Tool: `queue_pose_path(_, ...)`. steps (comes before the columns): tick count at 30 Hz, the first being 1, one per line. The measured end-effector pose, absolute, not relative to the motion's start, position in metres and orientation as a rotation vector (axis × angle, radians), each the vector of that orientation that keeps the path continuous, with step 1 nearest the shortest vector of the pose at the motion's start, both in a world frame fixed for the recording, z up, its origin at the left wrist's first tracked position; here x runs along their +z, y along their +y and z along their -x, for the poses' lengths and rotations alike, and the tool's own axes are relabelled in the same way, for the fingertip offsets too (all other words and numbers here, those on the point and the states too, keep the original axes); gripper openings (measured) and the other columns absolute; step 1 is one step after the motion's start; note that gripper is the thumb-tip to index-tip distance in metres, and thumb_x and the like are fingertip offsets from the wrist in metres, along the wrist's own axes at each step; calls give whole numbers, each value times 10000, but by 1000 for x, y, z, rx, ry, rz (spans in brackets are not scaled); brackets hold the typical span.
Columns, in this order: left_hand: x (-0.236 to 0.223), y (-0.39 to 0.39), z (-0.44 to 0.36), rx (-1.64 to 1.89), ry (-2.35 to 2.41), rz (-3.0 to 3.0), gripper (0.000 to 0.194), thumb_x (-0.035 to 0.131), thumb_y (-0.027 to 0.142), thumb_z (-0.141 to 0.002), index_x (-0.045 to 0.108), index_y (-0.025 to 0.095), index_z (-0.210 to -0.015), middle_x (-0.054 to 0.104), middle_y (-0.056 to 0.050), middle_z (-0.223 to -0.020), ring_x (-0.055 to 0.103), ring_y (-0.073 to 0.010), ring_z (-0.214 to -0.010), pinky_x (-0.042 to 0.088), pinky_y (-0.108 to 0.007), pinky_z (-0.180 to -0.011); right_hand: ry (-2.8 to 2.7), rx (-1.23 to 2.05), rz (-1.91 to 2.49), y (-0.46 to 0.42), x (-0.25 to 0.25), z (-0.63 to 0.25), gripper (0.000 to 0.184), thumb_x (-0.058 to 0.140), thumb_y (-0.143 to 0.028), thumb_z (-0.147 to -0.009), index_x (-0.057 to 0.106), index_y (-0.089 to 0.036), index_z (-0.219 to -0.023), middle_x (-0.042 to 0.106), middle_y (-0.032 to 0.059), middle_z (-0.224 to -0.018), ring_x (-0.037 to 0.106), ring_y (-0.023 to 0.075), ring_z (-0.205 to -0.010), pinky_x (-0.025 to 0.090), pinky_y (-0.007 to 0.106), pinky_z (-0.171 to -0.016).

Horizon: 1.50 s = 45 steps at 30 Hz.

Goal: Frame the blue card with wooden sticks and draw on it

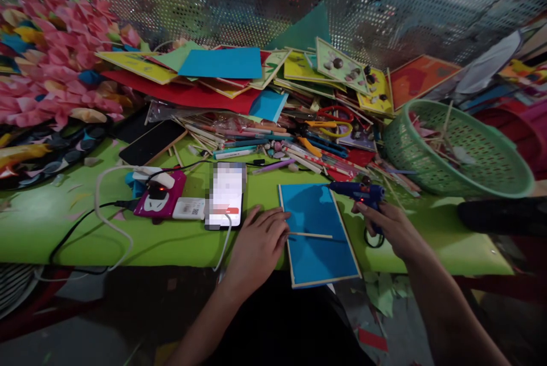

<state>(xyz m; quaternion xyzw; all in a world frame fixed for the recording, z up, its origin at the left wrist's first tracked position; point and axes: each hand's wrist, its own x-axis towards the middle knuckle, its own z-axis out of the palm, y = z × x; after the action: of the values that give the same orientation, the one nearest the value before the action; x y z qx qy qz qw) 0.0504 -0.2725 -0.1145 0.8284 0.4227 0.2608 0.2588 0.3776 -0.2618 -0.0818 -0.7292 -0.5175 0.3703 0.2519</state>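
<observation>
Blue card [318, 212] lies in front of me, edged with thin wooden sticks and reaching past the bench's front edge. My left hand [262, 238] is at its left side, fingers closed on the end of a thin wooden stick [314, 235] that points right across the card. My right hand [387, 220] is wrapped round the handle of a blue glue gun [363, 192]. A small red light glows on the gun, and its nozzle points left, over the card's top right corner.
A lit phone [225, 195] and a pink power strip [164, 198] with cables lie left of the card. Behind are scissors [331, 126], pens, sticks and stacked coloured cards [220, 62]. A green basket [457, 155] stands right; pink paper flowers [64, 58] are piled left.
</observation>
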Motion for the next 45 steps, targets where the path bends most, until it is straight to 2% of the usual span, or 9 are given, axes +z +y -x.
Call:
queue_pose_path(12, -113, -273, -51, 686, 1152, -2247, 88, 529, 205, -1046, 602, 253, -1031, 692, -8, -1384, 580, -201, -1368, 320, -507, -1237, -1379, 1002, 1974, -263, -82, -373, 604, 662, -809, -752, 631, -210, -688, 533, -13, -450, 470, 141, -456, 342, 293, -494)
queue_pose_path(20, -115, -273, -51, 698, 1147, -2232, 77, 534, 203, -1045, 589, 254, -1031, 689, 18, -1386, 567, -182, -1378, 300, -498, -1247, -1378, 1019, 1997, -259, -82, -361, 609, 672, -821, -728, 620, -215, -684, 550, -6, -461, 467, 145, -464, 327, 296, -480)
queue_pose_path(30, -115, -273, -51, 685, 1145, -2240, 73, 539, 197, -1042, 583, 253, -1023, 683, 21, -1394, 561, -179, -1383, 301, -492, -1243, -1428, 976, 2006, -260, -84, -367, 599, 651, -793, -776, 572, -227, -596, 552, 6, -471, 479, 145, -474, 338, 300, -497)
queue_pose_path(34, -116, -273, -51, 683, 1149, -2246, 65, 541, 209, -1044, 587, 252, -1030, 680, 19, -1400, 557, -176, -1386, 298, -490, -1247, -1430, 1031, 1990, -256, -82, -356, 538, 686, -741, -784, 591, -231, -645, 541, -10, -463, 477, 146, -465, 345, 298, -486)
queue_pose_path(38, -115, -273, -51, 684, 1154, -2247, 68, 541, 203, -1042, 591, 249, -1034, 684, 5, -1398, 567, -178, -1378, 308, -495, -1244, -1393, 1021, 1995, -258, -83, -361, 571, 685, -784, -749, 598, -225, -673, 554, -7, -468, 492, 154, -475, 341, 302, -493)
queue_pose_path(45, -114, -273, -51, 689, 1146, -2239, 88, 545, 183, -1032, 604, 248, -1027, 694, 1, -1379, 577, -189, -1368, 320, -506, -1241, -1406, 984, 2001, -263, -88, -373, 598, 656, -797, -778, 593, -216, -651, 545, -7, -471, 469, 140, -479, 321, 297, -504)
